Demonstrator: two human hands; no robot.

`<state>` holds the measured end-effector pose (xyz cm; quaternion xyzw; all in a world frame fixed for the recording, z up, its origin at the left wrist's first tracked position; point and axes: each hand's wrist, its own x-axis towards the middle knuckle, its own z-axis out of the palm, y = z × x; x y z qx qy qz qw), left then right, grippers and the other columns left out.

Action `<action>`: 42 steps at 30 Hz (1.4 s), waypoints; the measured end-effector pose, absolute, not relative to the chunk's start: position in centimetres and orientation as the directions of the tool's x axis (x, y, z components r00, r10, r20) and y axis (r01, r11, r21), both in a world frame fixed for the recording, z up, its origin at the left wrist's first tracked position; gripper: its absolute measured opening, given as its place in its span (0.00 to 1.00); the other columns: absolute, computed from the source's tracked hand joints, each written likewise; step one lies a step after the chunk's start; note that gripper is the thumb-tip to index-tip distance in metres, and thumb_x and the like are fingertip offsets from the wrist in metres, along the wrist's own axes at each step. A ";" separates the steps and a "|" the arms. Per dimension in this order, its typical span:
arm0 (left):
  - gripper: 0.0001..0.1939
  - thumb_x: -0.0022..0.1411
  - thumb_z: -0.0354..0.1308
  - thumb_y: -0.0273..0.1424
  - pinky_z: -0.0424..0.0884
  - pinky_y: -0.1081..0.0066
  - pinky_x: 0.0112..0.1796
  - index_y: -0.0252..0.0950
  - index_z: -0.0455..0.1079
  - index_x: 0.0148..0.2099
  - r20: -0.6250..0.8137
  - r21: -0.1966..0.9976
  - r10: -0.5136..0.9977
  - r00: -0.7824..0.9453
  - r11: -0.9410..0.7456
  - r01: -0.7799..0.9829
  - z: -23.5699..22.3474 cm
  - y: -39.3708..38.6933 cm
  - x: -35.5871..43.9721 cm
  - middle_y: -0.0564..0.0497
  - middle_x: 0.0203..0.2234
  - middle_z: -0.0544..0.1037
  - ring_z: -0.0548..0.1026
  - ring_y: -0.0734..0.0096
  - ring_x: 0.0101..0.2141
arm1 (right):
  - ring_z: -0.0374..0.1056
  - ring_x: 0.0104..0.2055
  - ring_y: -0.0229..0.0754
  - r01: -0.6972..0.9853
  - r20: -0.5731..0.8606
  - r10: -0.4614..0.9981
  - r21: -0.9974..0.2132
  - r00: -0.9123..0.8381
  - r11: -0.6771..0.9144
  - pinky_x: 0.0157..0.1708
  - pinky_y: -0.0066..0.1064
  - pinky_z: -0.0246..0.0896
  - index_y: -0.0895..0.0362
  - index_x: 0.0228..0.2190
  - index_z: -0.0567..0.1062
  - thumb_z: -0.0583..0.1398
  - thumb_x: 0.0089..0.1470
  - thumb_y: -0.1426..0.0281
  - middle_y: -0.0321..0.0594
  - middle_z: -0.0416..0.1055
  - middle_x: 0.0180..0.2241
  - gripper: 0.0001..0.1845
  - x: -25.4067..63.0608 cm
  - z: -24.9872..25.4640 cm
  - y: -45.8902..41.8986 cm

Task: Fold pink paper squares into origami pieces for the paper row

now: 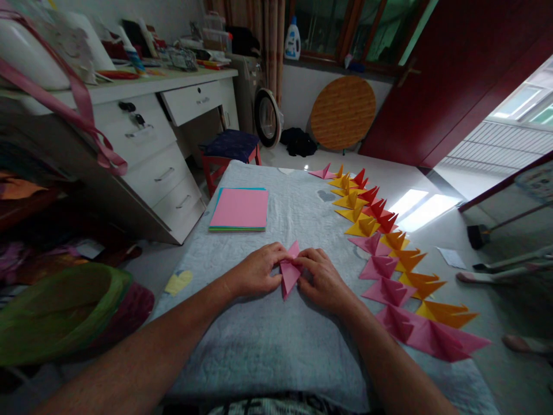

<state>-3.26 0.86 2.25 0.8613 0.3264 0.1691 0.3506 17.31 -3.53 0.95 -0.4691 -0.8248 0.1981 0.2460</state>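
Observation:
A piece of pink origami paper, folded into a narrow diamond, lies near the middle of the cloth-covered table. My left hand grips its left edge, fingers and thumb closed on the paper. From the other side my right hand pinches the right edge, fingertips bent over the fold. Beyond my left hand sits a square stack of coloured paper, pink on top. To the right stand rows of folded paper cranes in pink, yellow, orange and red.
A white desk with drawers runs along the left, and a stool stands beyond the table. At lower left is a green bin. A washing machine door hangs open at the back, near a round wooden board.

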 end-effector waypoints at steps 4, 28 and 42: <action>0.10 0.59 0.58 0.25 0.68 0.70 0.45 0.36 0.76 0.43 0.052 0.768 0.692 0.720 -0.489 0.414 2.4 1.3 -3.5 0.49 0.39 0.75 0.73 0.67 0.42 | 0.66 0.44 0.46 0.654 0.229 0.866 -0.578 -0.444 0.489 0.48 0.41 0.61 0.58 0.42 0.77 0.59 0.53 0.79 0.45 0.73 0.42 0.14 17.4 1.0 -3.3; 0.08 0.64 0.55 0.27 0.65 0.71 0.34 0.38 0.65 0.46 0.066 0.637 0.890 0.451 -0.386 0.668 0.7 0.8 -1.8 0.56 0.28 0.73 0.73 0.69 0.31 | 0.62 0.38 0.45 0.773 0.319 0.908 -0.488 -0.273 0.404 0.40 0.36 0.60 0.55 0.30 0.74 0.57 0.59 0.75 0.42 0.69 0.32 0.08 16.7 -0.2 -2.9; 0.10 0.68 0.52 0.25 0.71 0.65 0.40 0.36 0.72 0.48 0.010 0.096 0.762 0.648 -0.646 0.757 2.2 -1.4 -1.7 0.46 0.41 0.76 0.72 0.60 0.42 | 0.62 0.41 0.46 0.787 0.202 0.877 -0.387 -0.437 0.481 0.45 0.37 0.57 0.56 0.42 0.76 0.54 0.59 0.80 0.43 0.73 0.38 0.14 16.6 0.9 -3.9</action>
